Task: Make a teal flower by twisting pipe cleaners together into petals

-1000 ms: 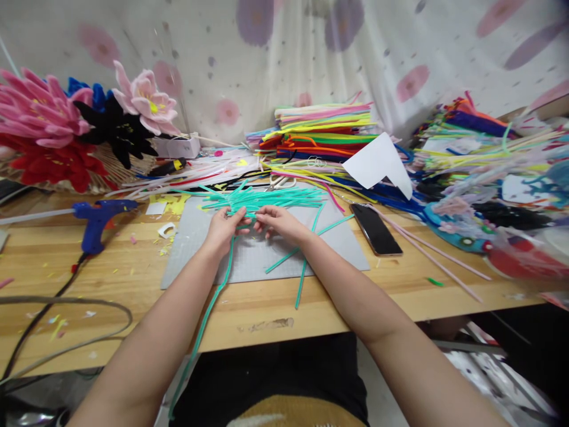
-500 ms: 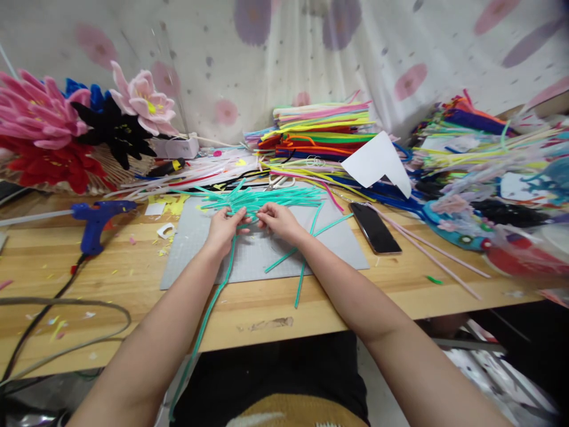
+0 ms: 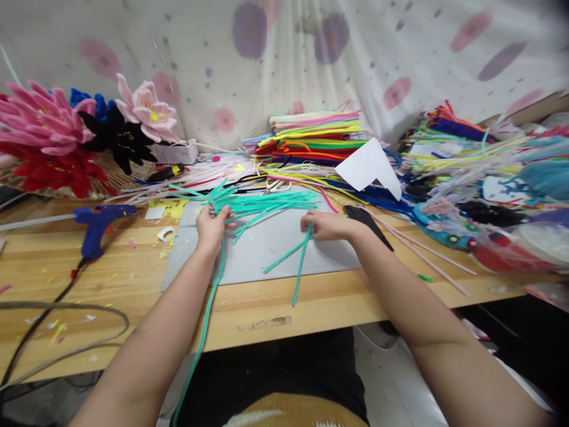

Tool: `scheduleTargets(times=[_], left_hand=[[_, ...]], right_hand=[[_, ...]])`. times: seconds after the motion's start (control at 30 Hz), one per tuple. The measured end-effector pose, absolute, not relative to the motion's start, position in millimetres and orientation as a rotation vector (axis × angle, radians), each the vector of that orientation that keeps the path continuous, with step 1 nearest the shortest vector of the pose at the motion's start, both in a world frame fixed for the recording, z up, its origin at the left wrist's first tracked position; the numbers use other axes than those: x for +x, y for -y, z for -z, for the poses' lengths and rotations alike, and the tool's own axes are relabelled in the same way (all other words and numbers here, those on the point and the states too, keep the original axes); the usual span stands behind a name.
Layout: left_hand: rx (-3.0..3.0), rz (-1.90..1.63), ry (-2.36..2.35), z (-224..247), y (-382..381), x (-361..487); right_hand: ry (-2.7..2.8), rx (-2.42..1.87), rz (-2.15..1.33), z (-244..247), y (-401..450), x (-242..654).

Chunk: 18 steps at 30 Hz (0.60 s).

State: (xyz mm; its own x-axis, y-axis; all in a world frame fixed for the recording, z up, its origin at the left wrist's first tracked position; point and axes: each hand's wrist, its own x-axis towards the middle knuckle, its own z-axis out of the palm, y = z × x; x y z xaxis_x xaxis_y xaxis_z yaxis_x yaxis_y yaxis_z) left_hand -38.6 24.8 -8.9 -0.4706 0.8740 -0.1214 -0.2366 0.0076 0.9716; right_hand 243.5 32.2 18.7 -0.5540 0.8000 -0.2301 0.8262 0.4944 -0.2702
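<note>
A bundle of teal pipe cleaners (image 3: 271,203) lies on the grey cutting mat (image 3: 249,261), its strands fanning out to both sides. My left hand (image 3: 213,228) is closed at the bundle's near left side, pinching teal strands there. From under that hand one long strand (image 3: 212,296) hangs over the table edge toward my lap. Two loose teal pipe cleaners (image 3: 302,264) cross on the right part of the mat. My right hand (image 3: 326,226) has its fingers closed on them near the crossing, partly hiding their upper ends.
A blue glue gun (image 3: 95,228) with its cord lies at the left, near fuzzy flowers (image 3: 120,139). Pipe cleaner stacks (image 3: 315,139) line the back, with scissors (image 3: 278,187) before them. A phone (image 3: 371,225) lies partly under my right forearm.
My right hand has left my left hand and moved right to the loose pipe cleaners. The left hand stays at the bundle. A few strands now splay toward me from the bundle.
</note>
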Motion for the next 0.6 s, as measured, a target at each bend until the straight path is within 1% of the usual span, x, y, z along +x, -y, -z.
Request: scheduleTargets(times=[0.17,0.33,0.43,0.5,0.53,0.57,0.6], left_hand=[[0.678,-1.718,-1.338,4.5,-25.6,-46.9],[0.676,-1.741,-1.327,-1.1,-24.6,-52.9],[0.721,-1.708,-1.327,-0.9,-22.6,-50.6],[0.763,-1.664,-1.327,0.7,-20.9,-47.4],[0.774,-1.633,-1.331,1.7,-20.0,-45.6],[0.788,-1.605,-1.332,2.7,-19.1,-43.7],[0.813,-1.577,-1.333,3.7,-18.2,-41.8]], right_hand=[[-2.727,1.415,0.282,-12.2,-41.4,239.4],[-2.798,1.656,-0.063,-29.6,-75.5,224.1],[-2.794,1.77,-0.11,-33.5,-95.5,200.6],[-2.865,1.86,-0.036,-32.1,-102.0,181.5],[-2.924,1.927,0.104,-30.8,-102.1,172.1],[-2.969,2.004,0.363,-29.1,-99.9,163.1],[-2.964,2.089,0.732,-27.1,-95.7,154.8]])
